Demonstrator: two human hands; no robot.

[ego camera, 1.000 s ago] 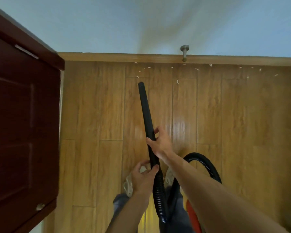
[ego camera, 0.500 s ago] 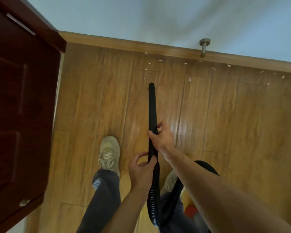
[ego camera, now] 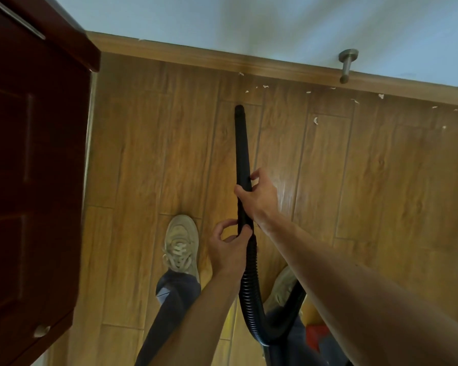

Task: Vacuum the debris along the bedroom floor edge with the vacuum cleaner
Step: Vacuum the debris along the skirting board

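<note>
A: Where's the nozzle?

B: The vacuum wand [ego camera: 241, 143] tip is just short of the baseboard [ego camera: 222, 60] debris [ego camera: 315, 120]. Right hand [ego camera: 261, 199] and left hand [ego camera: 226, 249] both clenched on it. Looks stiff and light; the hose [ego camera: 250, 291] is floppy, so hold the tube.

My right hand [ego camera: 261, 199] grips the smooth black plastic tube [ego camera: 241, 143]; below my left hand [ego camera: 228, 249] the hose [ego camera: 250, 294] is ribbed; the wood floor [ego camera: 381, 194] beside my grip shines; ahead, a dull metal doorstop [ego camera: 346, 65].

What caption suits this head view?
Both hands, left hand and right hand, aim the vacuum wand at white debris near the baseboard.
</note>
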